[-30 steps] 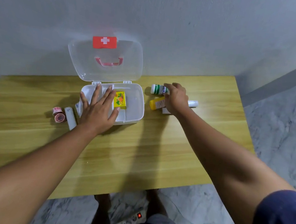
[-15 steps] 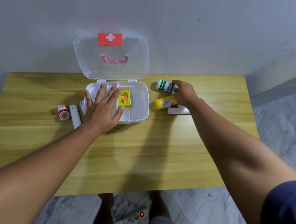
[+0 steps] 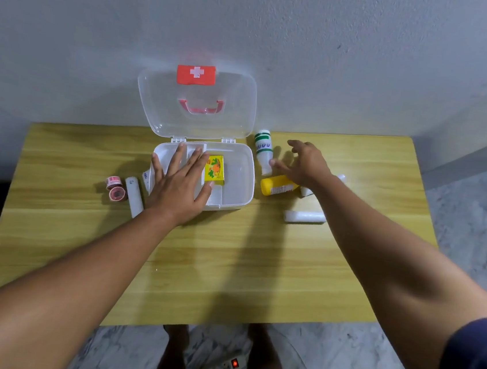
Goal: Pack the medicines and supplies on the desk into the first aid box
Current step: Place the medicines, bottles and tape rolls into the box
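Grip gone, your right hand [image 3: 307, 167] hovers spread beside the green-striped bottle [image 3: 261, 147], which has swung round, while your left hand [image 3: 180, 188] stays flat on the first aid box [image 3: 238, 175].

The white first aid box [image 3: 236, 183] sits on the desk [image 3: 227, 272] with its clear lid [image 3: 197, 101] raised open at the back, and a small yellow carton [image 3: 215, 171] lies inside. Just left of the box lie two pink tape rolls [image 3: 114, 189] and a white tube [image 3: 134, 197]. To its right, a green-striped white bottle [image 3: 262, 151], a yellow bottle [image 3: 278, 187] and a white roll [image 3: 305, 216] all lie on their sides.
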